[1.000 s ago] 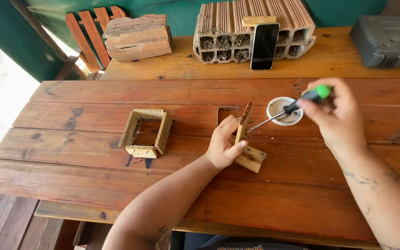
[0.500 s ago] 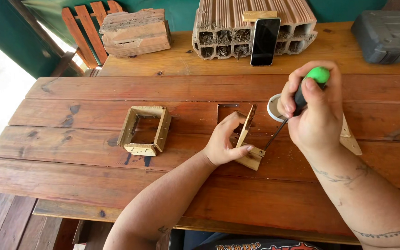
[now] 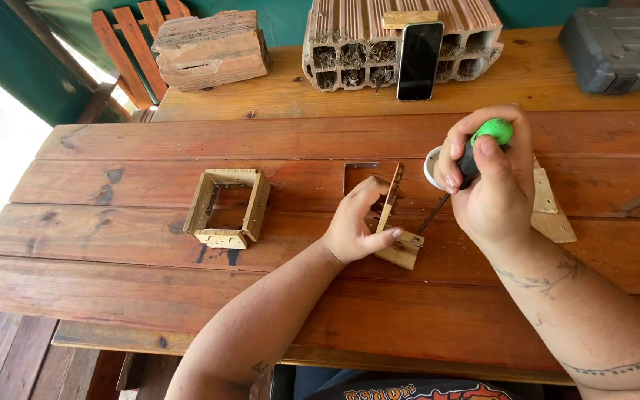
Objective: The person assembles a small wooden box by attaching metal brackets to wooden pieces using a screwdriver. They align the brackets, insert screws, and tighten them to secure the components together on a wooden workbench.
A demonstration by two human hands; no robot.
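Lowered from the white cup (image 3: 432, 157) a second ago, the screwdriver (image 3: 475, 155) now slants down with its tip at the small wooden corner piece (image 3: 398, 235) on the red plank table (image 3: 112, 259). Closed around the green-capped handle is the right hand (image 3: 494, 181). Pinching the upright slat of the piece, the left hand (image 3: 357, 222) steadies it. A square wooden frame (image 3: 227, 207) lies well apart to the left; a phone (image 3: 418, 61) leans against hollow bricks (image 3: 401, 37) behind.
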